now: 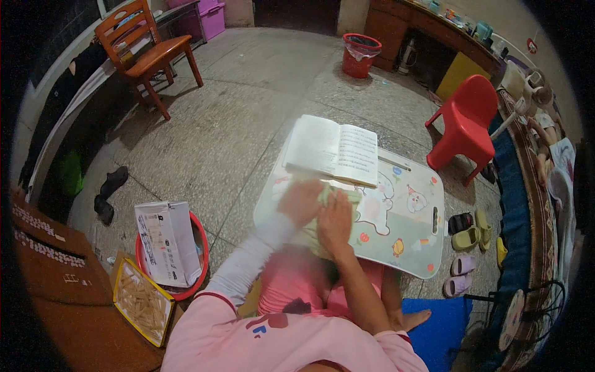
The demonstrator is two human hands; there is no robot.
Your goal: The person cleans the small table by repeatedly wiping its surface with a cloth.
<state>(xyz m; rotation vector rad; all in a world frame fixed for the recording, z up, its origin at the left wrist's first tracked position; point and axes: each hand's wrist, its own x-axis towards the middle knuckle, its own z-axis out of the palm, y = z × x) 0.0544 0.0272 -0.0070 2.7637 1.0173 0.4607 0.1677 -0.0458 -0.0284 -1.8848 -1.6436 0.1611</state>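
Pink shirt fabric (297, 344) was seen nearest the camera. Just on the near side of the open book (328, 149), one green cloth (352, 197) was touched by the right hand (335, 220), its fingers together; whether they gripped could not be told, nor, through blur, could the state of the left hand's (302, 201) fingers. If knocked, the book, seemingly overhanging the surface (412, 226), could be tipped off. One book, one cloth, two hands were counted.

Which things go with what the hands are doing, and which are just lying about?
Seems in use:
- left hand, blurred, and right hand
- green cloth under the right hand
- little table
- open book, perhaps

Just about:
- red bin
- red chair
- white box
- purple slippers
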